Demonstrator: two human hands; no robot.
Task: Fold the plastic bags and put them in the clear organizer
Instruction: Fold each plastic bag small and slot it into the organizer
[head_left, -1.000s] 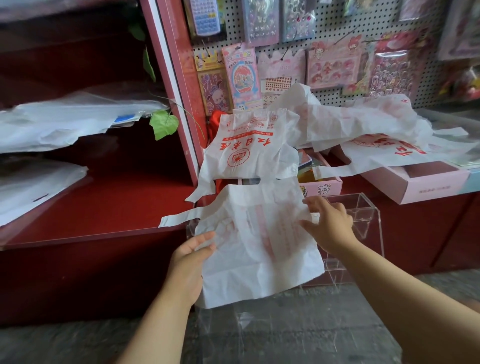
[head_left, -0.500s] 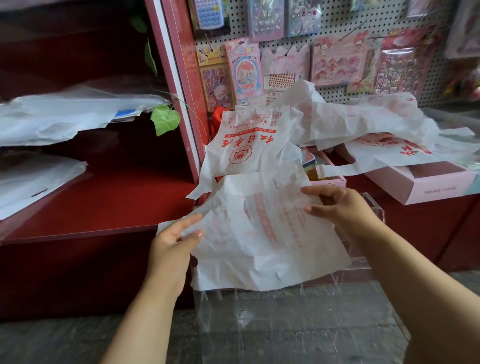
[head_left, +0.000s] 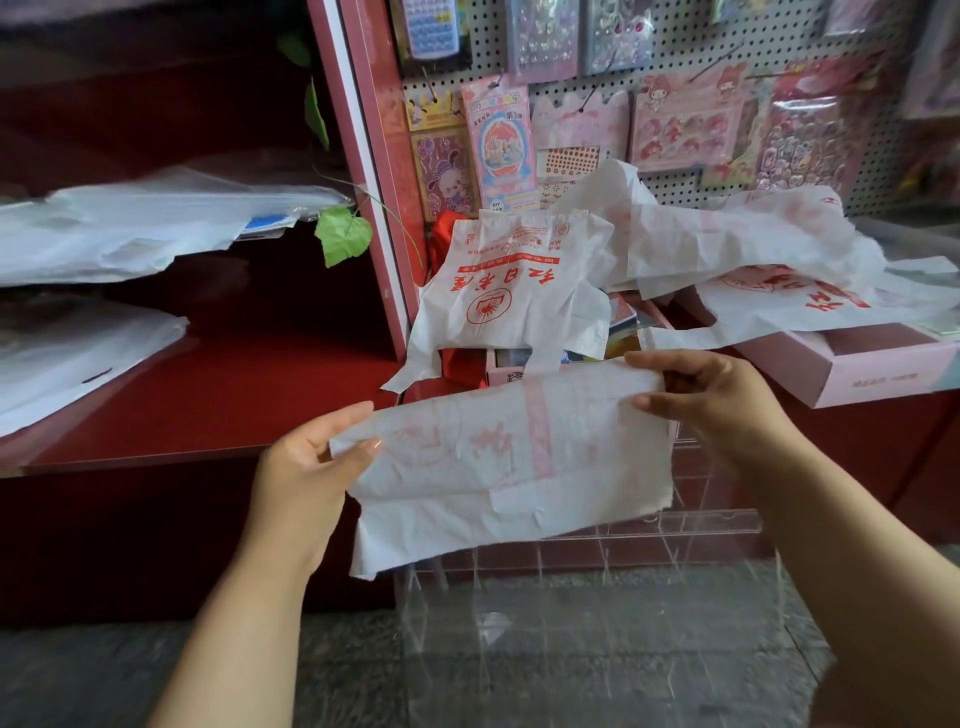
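I hold a white plastic bag with faint red print (head_left: 498, 457), folded over into a wide band, in front of me. My left hand (head_left: 306, 467) pinches its left end between thumb and fingers. My right hand (head_left: 711, 400) pinches its upper right corner. Below and behind the bag stands the clear organizer (head_left: 696, 525), its walls see-through and hard to make out. More white bags with red print lie on the shelf behind: one spread flat (head_left: 509, 291), and a crumpled heap (head_left: 753, 244) to the right.
A pink box (head_left: 872, 364) sits under the bag heap at the right. A pegboard with sticker packs (head_left: 685, 119) rises behind. On the left are dark red shelves (head_left: 208, 405) with clear plastic sheets (head_left: 130, 223) and a green leaf (head_left: 343, 234). The floor below is grey.
The bag's top half has been folded down, so it is now a shorter, wider band. Both hands rose and moved apart, keeping their pinch on its ends.
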